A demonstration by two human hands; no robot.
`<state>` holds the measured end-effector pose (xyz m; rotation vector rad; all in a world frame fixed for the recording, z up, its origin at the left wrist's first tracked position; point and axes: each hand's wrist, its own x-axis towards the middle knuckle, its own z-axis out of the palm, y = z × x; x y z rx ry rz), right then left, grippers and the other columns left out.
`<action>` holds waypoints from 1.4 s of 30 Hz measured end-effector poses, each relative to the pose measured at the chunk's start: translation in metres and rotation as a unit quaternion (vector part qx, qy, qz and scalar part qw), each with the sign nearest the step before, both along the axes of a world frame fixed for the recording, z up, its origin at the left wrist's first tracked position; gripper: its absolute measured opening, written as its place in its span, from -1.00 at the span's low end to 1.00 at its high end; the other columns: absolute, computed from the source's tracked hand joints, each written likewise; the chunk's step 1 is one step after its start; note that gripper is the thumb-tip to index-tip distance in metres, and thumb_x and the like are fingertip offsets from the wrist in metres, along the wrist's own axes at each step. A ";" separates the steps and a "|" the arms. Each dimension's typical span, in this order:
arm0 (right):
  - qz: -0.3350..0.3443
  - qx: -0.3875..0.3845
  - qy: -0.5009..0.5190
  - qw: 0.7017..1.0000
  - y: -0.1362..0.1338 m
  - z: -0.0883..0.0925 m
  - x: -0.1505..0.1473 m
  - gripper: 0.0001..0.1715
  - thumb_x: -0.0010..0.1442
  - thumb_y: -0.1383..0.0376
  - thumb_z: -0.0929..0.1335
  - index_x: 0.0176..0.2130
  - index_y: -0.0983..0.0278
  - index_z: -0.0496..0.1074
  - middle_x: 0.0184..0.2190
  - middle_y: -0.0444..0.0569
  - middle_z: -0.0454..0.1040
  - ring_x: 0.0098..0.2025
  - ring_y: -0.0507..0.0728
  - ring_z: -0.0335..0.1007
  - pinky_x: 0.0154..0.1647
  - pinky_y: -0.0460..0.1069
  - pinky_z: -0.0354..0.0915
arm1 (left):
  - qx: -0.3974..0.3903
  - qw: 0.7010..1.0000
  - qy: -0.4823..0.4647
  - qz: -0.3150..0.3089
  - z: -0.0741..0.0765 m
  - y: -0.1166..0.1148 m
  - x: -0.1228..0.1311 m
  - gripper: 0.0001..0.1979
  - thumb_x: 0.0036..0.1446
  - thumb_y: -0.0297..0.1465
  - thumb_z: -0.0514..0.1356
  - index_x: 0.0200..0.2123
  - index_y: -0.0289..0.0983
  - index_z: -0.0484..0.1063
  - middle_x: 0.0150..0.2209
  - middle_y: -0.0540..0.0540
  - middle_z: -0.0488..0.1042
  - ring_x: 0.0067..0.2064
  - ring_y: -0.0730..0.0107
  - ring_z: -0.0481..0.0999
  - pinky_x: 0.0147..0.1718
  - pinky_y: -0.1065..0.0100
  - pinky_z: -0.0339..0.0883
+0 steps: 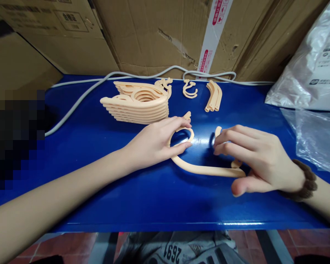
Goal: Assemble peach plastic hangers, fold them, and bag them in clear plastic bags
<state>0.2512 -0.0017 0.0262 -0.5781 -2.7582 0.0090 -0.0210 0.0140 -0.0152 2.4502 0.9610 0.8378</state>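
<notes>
A peach-coloured plastic clothes hanger (200, 169) lies on the blue tabletop, a rounded loop at its left end. My left hand (165, 139) grips it there, index finger and thumb on either side of the loop. Over its right end hovers my right hand (250, 157), fingers bent and thumb spread away from them. Beside the right fingertips shows a short peach end piece (218, 131); whether they touch it I cannot tell. The right palm hides part of the hanger. Behind my left hand rises a stack of similar hangers (137, 110).
Loose peach hooks (191, 90) and several short curved tubes (213, 96) lie at the back of the blue table (126, 205). A white cable (99, 86) runs along the cardboard boxes (154, 36). Clear plastic bags (305, 69) occupy the right side.
</notes>
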 end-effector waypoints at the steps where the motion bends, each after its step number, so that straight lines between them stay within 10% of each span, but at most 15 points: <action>1: -0.010 0.018 0.000 1.000 0.000 0.001 0.000 -0.23 0.42 -0.23 0.05 -0.17 0.32 0.42 -0.20 0.11 0.50 -0.19 0.15 0.40 -0.22 0.03 0.26 | 0.003 1.000 0.004 0.003 0.000 0.000 0.000 -0.68 0.32 -0.31 0.26 0.06 -0.36 0.42 0.11 -0.21 0.54 0.13 0.22 0.56 0.10 0.29 0.43; 8: -0.052 0.128 -0.032 0.990 -0.002 0.004 0.000 -0.20 0.29 -0.32 0.22 -0.15 0.35 0.48 -0.34 0.02 0.51 -0.35 0.11 0.38 -0.35 0.01 0.21 | 0.018 0.999 0.028 0.009 -0.001 -0.001 -0.001 -0.69 0.36 -0.30 0.20 0.07 -0.35 0.42 0.15 -0.23 0.52 0.15 0.16 0.54 0.09 0.24 0.46; 18: 0.011 0.089 -0.021 0.996 -0.006 -0.005 -0.005 -0.57 0.40 0.01 0.34 -0.15 0.35 0.48 -0.35 -0.01 0.54 -0.32 0.10 0.37 -0.33 0.00 0.21 | 0.031 0.999 0.034 0.010 -0.002 -0.001 0.000 -0.71 0.37 -0.30 0.20 0.06 -0.34 0.44 0.17 -0.24 0.50 0.21 0.13 0.51 0.17 0.17 0.42; 42: 0.044 0.022 -0.003 0.999 -0.001 -0.013 -0.007 -0.68 0.41 0.14 0.35 -0.08 0.36 0.48 -0.32 -0.01 0.53 -0.30 0.12 0.35 -0.29 0.02 0.25 | -0.014 0.999 0.016 -0.044 -0.004 -0.002 -0.001 -0.69 0.34 -0.34 0.20 0.08 -0.35 0.45 0.22 -0.26 0.45 0.32 0.23 0.38 0.28 0.25 0.28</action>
